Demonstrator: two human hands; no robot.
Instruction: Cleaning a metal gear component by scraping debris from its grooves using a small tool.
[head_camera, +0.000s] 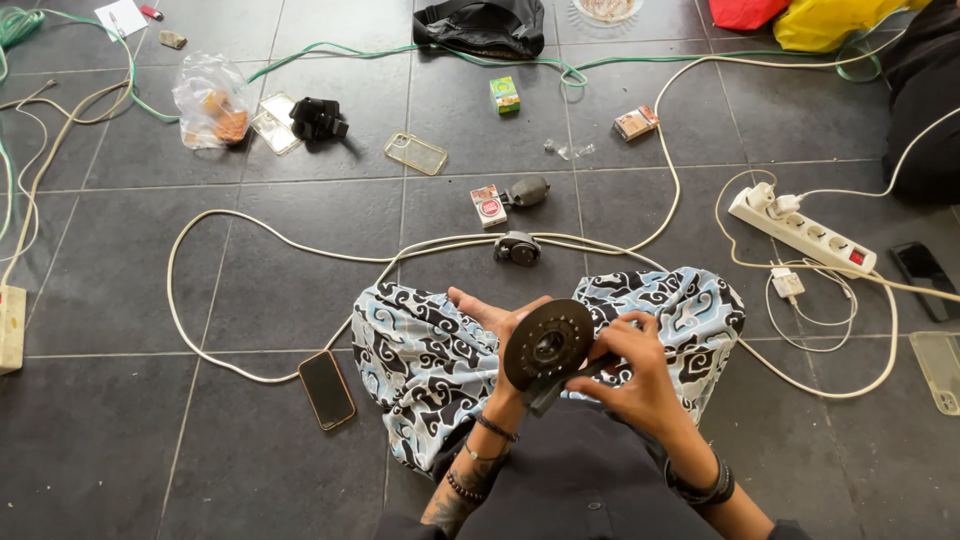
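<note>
Both hands' fingers grip a dark disc (547, 343); a plastic bag (211, 100) holds snacks.

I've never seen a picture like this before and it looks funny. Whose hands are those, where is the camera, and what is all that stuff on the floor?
The camera sits on a person's head and looks down, so you see their own two hands and lap. They sit on a grey tiled floor. The left hand and right hand together hold a dark round disc with small holes round its edge. On the floor lie a phone, long white cables, a white power strip, a clear phone case, a small green box and a plastic bag.
</note>
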